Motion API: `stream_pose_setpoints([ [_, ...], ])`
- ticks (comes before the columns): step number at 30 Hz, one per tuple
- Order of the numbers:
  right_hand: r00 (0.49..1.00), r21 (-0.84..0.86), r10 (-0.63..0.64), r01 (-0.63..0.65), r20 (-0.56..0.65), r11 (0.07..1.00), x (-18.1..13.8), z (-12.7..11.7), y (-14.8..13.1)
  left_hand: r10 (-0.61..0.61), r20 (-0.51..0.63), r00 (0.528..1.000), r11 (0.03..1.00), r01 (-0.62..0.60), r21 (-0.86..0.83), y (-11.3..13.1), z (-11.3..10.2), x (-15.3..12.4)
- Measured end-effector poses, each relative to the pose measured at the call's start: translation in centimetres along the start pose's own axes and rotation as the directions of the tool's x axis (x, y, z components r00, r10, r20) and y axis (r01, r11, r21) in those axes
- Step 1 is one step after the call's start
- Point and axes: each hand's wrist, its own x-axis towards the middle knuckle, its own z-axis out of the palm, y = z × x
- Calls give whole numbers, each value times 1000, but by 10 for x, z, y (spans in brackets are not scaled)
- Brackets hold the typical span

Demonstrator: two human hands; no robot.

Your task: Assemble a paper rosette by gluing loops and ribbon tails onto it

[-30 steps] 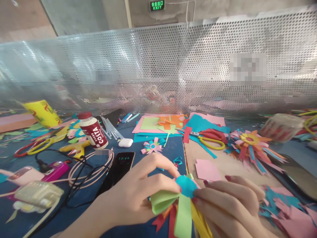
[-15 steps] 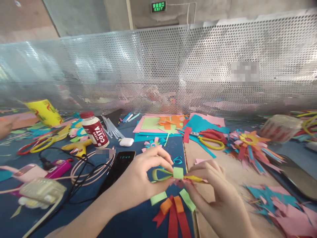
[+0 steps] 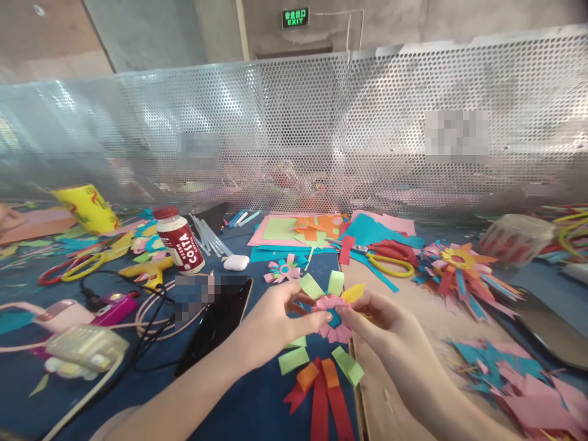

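Observation:
Between my two hands is a paper flower (image 3: pixel 332 334) with a pink folded ring, a blue centre, green loops and a yellow petal. My left hand (image 3: pixel 294 315) pinches its left side, thumb on the front. On the right side, my right hand (image 3: pixel 379 315) grips it near the yellow petal (image 3: pixel 353 293); most of its fingers are hidden behind. Just below lie green paper loops (image 3: pixel 294 361) and red paper strips (image 3: pixel 327 398) with orange folded pieces. A smaller pink and blue paper flower (image 3: pixel 283 268) rests beyond my left hand.
Behind stand stacked coloured paper (image 3: pixel 275 229), scissors (image 3: pixel 390 263) and a perforated metal screen (image 3: pixel 298 135). To the left are a Costa bottle (image 3: pixel 181 242), a phone (image 3: pixel 215 324), cables and a glue gun (image 3: pixel 149 269). Paper scraps (image 3: pixel 528 386) and a layered flower (image 3: pixel 459 263) lie right. Another person's hand (image 3: pixel 10 219) shows far left.
The paper flower has turned so its pink ring and blue centre face me, with the green loops now pointing up. Both my hands have shifted their hold around it.

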Motion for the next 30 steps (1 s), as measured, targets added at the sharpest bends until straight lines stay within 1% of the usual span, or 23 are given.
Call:
stream_pose_setpoints([
  [4,1000,6,0,0,-11,1000,1,1,1,-15,-15,1000,999,15,-31,1,2,2],
  [12,999,29,0,1,-35,1000,0,2,0,-86,-81,993,995,89,35,-4,3,3],
  [18,999,37,-4,5,-41,999,1,2,2,-135,-120,984,990,129,-52,-6,6,2],
  [23,999,16,-3,3,-48,1000,1,1,3,-154,-124,980,982,138,-130,-4,9,1],
  [30,999,-13,-5,5,-31,1000,1,1,5,-153,-111,982,980,136,-149,-4,8,1],
])
